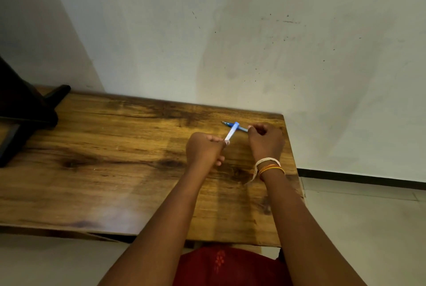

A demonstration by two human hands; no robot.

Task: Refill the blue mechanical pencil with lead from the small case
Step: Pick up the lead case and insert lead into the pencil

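My right hand is closed around the back end of the blue mechanical pencil. The pencil lies low over the wooden table, its dark tip pointing left. My left hand pinches the lower end of the small lead case, a slim white tube with a light-blue top. The case slants up and to the right and crosses in front of the pencil's barrel. Whether the case is open, and any lead, is too small to tell.
A dark stand or chair base occupies the table's left end. A pale wall rises directly behind the table. The table's right edge runs just beside my right wrist, with tiled floor beyond it.
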